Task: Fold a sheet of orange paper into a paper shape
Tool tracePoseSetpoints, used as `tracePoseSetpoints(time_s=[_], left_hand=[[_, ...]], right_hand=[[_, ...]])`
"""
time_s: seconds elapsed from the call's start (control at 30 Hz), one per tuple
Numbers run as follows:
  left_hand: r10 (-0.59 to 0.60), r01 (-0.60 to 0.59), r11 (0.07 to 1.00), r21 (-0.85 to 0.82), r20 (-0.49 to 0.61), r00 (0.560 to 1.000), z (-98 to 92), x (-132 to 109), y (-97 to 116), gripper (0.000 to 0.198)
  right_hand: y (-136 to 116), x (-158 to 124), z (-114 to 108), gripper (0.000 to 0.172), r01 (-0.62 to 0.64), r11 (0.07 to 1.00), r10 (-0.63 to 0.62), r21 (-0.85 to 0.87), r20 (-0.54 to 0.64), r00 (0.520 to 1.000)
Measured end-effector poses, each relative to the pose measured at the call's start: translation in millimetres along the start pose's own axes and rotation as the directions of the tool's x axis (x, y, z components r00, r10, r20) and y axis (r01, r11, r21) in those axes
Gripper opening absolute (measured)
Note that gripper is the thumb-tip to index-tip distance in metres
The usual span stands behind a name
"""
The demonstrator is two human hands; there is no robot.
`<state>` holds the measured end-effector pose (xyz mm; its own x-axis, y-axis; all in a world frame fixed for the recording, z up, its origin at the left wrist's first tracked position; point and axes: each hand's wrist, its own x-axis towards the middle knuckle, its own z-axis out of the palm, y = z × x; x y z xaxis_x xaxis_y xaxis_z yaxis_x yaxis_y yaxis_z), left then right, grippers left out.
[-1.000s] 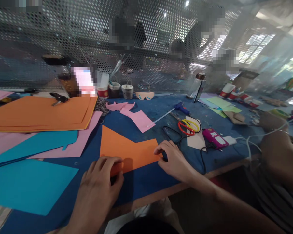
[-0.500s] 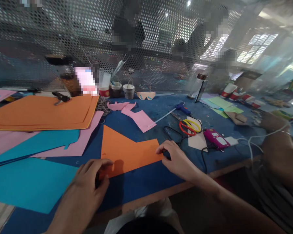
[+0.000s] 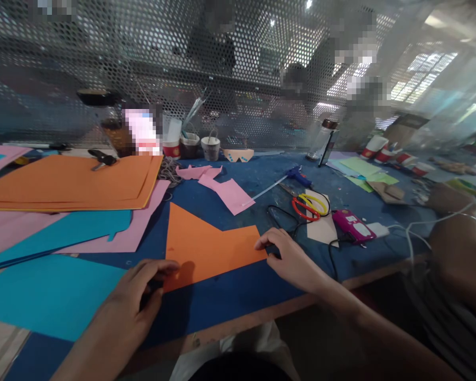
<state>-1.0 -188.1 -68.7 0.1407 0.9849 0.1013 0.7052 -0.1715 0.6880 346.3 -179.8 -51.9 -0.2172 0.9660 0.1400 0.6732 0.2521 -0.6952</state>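
Note:
A cut orange paper piece [image 3: 206,244] lies flat on the blue table [image 3: 230,301] in front of me. My left hand [image 3: 137,299] pinches its near left corner between thumb and fingers. My right hand [image 3: 289,259] rests at the paper's right corner, fingers curled with the fingertips pressing on its edge. A black cable [image 3: 285,222] runs just beyond my right hand.
A stack of orange sheets [image 3: 71,182], pink sheets [image 3: 130,233] and teal sheets [image 3: 47,293] lie to the left. Red and yellow scissors [image 3: 309,205], a glue gun [image 3: 295,175], a magenta device [image 3: 351,225], pink scraps [image 3: 226,191] and cups [image 3: 210,147] lie behind. Another person's arm [image 3: 460,254] is at right.
My left hand has slid left along the paper's near edge to its corner. The right hand has hardly moved. The view has shifted slightly.

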Motion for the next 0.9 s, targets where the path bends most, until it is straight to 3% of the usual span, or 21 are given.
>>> tracePoseSetpoints(time_s=[0.13, 0.27, 0.33, 0.43, 0.73, 0.9], left_hand=[[0.019, -0.018, 0.999, 0.041, -0.032, 0.999, 2.2, -1.7, 3.0, 0.032], [0.091, -0.061, 0.965, 0.255, -0.108, 0.99, 15.5, -4.7, 16.5, 0.035], [0.156, -0.09, 0.902, 0.423, -0.123, 0.98, 22.7, -5.2, 24.3, 0.04], [0.225, -0.117, 0.823, 0.555, -0.129, 0.966, 28.9, -4.5, 32.1, 0.041], [0.183, -0.079, 0.798, 0.597, -0.115, 0.976, 31.4, -3.6, 35.4, 0.054], [0.202, -0.087, 0.813, 0.576, -0.139, 0.969, 32.4, -3.9, 38.2, 0.049]], right_hand=[[-5.4, 0.1, -0.7, 0.044, 0.013, 1.0, -0.013, -0.022, -0.004, 1.0], [-23.9, -0.8, 15.1, 0.02, 0.051, 0.982, -0.076, -0.182, -0.131, 0.988], [-34.7, -0.2, 28.2, 0.01, 0.098, 0.977, -0.117, -0.187, -0.094, 0.989], [-45.4, 2.9, 44.5, 0.009, 0.11, 0.974, -0.12, -0.198, -0.04, 0.992], [-52.1, 8.2, 52.9, 0.014, 0.045, 0.96, -0.06, -0.277, -0.046, 0.997], [-54.2, 9.1, 54.8, 0.015, 0.039, 0.955, -0.058, -0.293, -0.058, 0.997]])
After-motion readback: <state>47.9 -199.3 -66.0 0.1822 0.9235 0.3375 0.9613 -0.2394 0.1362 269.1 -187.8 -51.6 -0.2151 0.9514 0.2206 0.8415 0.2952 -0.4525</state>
